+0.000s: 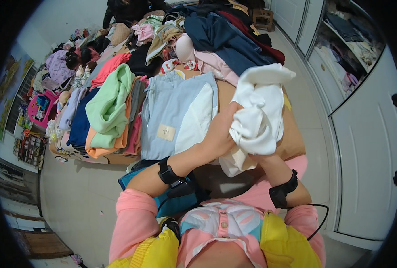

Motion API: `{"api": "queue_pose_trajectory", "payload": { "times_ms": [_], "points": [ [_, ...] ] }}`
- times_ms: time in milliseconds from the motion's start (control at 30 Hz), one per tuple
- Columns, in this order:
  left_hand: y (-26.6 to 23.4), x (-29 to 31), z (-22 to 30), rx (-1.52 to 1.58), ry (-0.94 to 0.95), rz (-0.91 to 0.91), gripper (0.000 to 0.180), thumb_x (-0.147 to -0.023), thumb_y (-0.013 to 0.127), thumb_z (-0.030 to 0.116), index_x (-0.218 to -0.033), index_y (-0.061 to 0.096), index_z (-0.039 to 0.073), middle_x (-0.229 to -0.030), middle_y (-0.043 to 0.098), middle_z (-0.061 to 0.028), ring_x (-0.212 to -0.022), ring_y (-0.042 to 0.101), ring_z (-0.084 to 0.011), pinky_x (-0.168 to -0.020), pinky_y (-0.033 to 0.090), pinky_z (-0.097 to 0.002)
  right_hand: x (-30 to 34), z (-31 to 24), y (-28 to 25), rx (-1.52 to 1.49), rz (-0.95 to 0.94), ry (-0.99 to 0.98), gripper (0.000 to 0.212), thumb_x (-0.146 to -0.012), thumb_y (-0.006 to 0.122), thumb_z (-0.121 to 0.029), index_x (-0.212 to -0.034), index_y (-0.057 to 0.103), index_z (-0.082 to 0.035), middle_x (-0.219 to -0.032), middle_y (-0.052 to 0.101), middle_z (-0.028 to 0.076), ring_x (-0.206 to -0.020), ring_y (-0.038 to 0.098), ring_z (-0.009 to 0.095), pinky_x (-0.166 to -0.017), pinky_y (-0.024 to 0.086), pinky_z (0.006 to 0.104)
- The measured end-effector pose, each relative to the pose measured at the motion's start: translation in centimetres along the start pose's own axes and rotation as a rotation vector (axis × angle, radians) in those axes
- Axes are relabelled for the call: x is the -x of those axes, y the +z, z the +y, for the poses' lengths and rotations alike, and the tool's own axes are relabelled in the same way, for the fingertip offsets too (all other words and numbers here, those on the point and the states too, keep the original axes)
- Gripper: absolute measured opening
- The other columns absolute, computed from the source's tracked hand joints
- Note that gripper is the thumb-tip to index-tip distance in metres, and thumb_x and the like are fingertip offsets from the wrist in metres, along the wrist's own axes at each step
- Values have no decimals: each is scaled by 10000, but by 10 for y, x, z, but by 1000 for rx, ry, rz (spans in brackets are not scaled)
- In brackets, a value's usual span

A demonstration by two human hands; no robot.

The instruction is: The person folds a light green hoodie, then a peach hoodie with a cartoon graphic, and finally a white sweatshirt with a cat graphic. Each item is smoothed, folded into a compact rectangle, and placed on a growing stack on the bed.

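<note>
A bunched white cloth garment (261, 96) hangs in front of me, over the right part of the bed. My left hand (221, 134) is closed on its left side. Beneath its lower folds my right hand (264, 160) holds it too, with most of the fingers hidden by the fabric. What kind of garment it is, I cannot tell. Just left of it, a light blue and white folded garment (174, 107) with a small cream patch lies flat on the bed. Farther left, a light green garment (111, 100) rests on top of folded orange clothing (95, 145).
Heaped clothes, including dark blue ones (225, 40), cover the far part of the bed (293, 134). A pink plastic chair (35, 111) stands at the left. Along the right runs a white wardrobe (363, 165) with open shelves. A person in dark clothing (127, 11) is at the far end.
</note>
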State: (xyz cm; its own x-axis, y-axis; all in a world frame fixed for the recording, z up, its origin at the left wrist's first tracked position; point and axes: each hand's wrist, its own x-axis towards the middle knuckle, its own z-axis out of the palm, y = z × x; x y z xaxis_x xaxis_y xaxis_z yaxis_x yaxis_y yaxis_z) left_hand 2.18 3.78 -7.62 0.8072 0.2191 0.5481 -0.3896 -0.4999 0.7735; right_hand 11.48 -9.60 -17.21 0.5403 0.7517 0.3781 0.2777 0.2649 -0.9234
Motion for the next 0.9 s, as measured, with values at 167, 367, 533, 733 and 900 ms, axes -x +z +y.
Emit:
{"api": "queue_pose_trajectory", "payload": {
  "times_ms": [167,367,533,733,900],
  "points": [
    [-4,15,18,162,-103,-45,251,-889,627,129,-1087,544,-2,-965,626,-93,-891,559,-137,-794,464,-287,-6,13,-18,615,-59,-56,611,-913,620,-352,-1443,403,-136,-1427,453,125,-1331,412,296,-1135,300,385],
    [3,24,27,46,-266,-233,311,-816,641,134,-1035,471,-7,-899,619,-267,-858,594,-475,-713,484,-443,-5,5,-57,661,92,-5,582,-906,617,-394,-1396,437,-137,-1420,446,120,-1323,412,299,-1134,301,407],
    [27,38,28,54,-211,-206,387,-802,665,128,-1091,442,-2,-879,627,-290,-874,613,-487,-714,495,-471,-12,-14,-56,541,100,3,492,-908,620,-355,-1320,492,-116,-1391,475,108,-1299,438,283,-1115,326,414],
    [22,34,31,-82,-185,-15,416,-761,740,110,-1091,506,16,-954,574,-140,-881,604,-345,-729,492,-399,-17,-48,-37,425,26,-27,389,-911,624,-307,-1228,558,-91,-1355,509,95,-1270,470,262,-1091,355,423],
    [9,9,16,-532,204,65,398,-763,751,179,-1077,538,62,-1032,536,-97,-940,572,-397,-730,499,-427,-6,-94,-3,1189,-219,-82,310,-913,627,-267,-1151,614,-70,-1326,538,83,-1246,496,246,-1071,380,430]
  ]
}}
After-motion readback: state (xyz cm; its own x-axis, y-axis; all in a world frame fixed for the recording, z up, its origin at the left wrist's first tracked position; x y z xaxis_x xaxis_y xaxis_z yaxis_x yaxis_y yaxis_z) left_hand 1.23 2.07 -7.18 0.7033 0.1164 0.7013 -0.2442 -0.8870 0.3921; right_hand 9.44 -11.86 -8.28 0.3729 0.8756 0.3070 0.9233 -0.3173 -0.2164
